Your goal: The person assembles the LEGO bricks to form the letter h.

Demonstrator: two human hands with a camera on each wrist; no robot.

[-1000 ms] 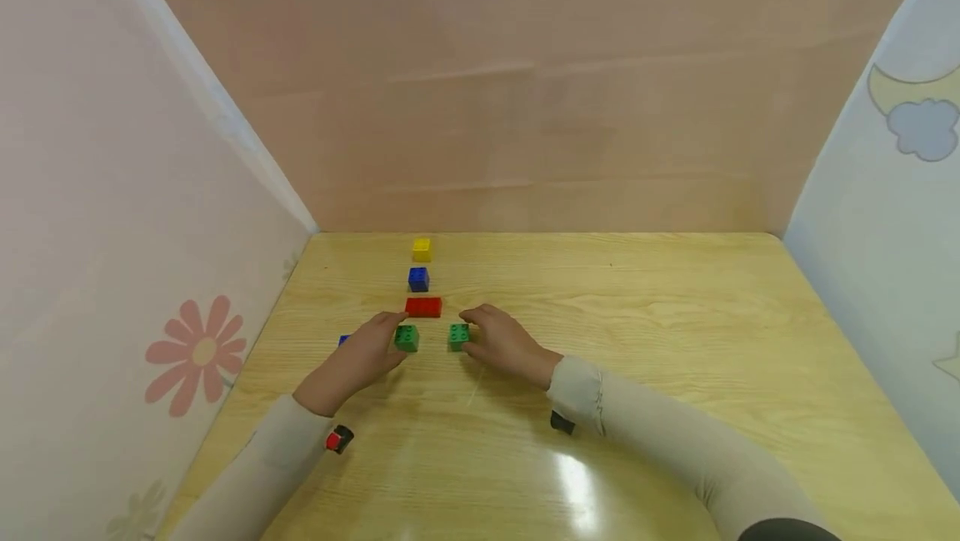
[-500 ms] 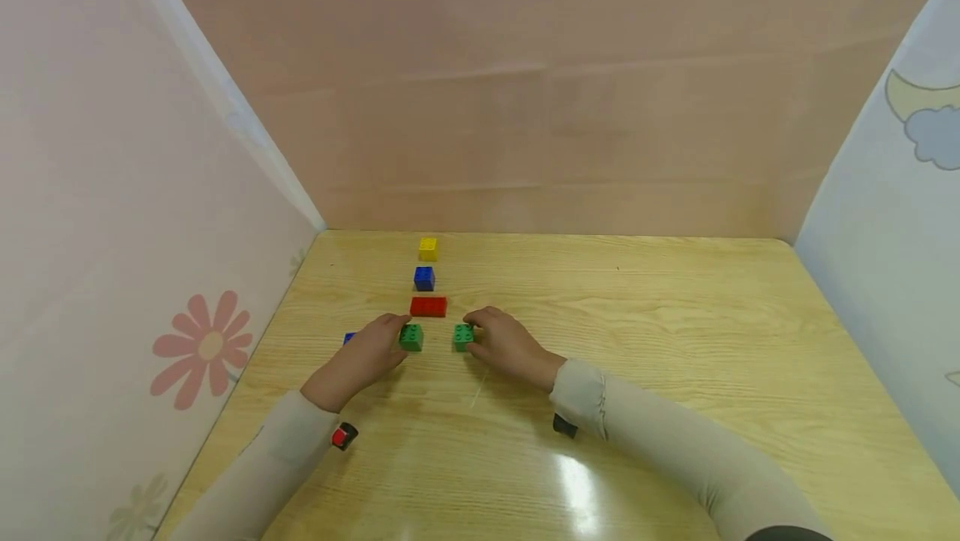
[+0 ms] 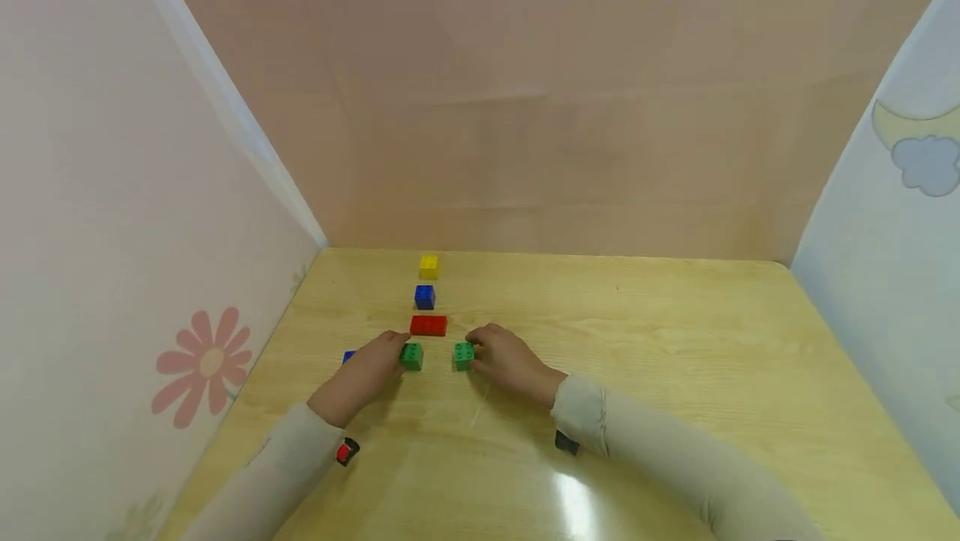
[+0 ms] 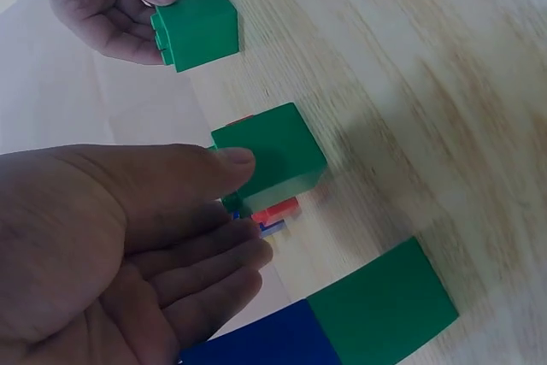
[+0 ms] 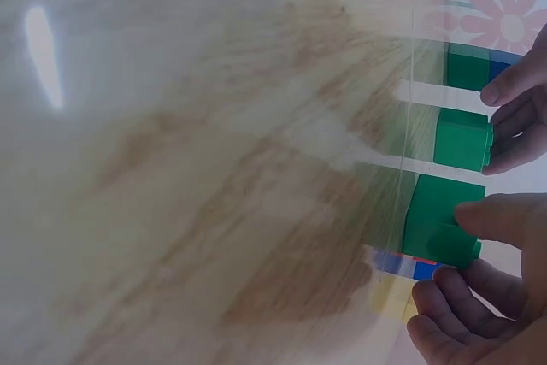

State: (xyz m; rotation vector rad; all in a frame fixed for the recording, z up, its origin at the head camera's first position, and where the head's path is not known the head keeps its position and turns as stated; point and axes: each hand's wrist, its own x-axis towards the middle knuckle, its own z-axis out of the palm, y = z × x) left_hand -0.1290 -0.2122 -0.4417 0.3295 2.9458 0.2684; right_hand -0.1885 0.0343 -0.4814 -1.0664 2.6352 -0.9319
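In the head view two small green building blocks stand on the table a short gap apart. My left hand (image 3: 367, 372) pinches the left green block (image 3: 412, 358), thumb on the near side and index finger towards the far side; the other fingers stay loose in the left wrist view. The right green block (image 3: 463, 356) is between the thumb and index finger of my right hand (image 3: 512, 364). In the right wrist view the right thumb lies on that block (image 5: 440, 215). Beside my left hand are a blue block (image 4: 269, 339) and a green block (image 4: 385, 301), side by side.
Behind the green blocks a long red block (image 3: 428, 325), a blue block (image 3: 424, 298) and a yellow block (image 3: 429, 267) form a line going back. The wooden table (image 3: 660, 333) ends at a brown back wall (image 3: 555, 149), with pale panels at both sides.
The head view has tilted, so the scene sits lower and slightly right. Thumb and fingers of both hands have drawn in closer on the green blocks, which have hardly moved.
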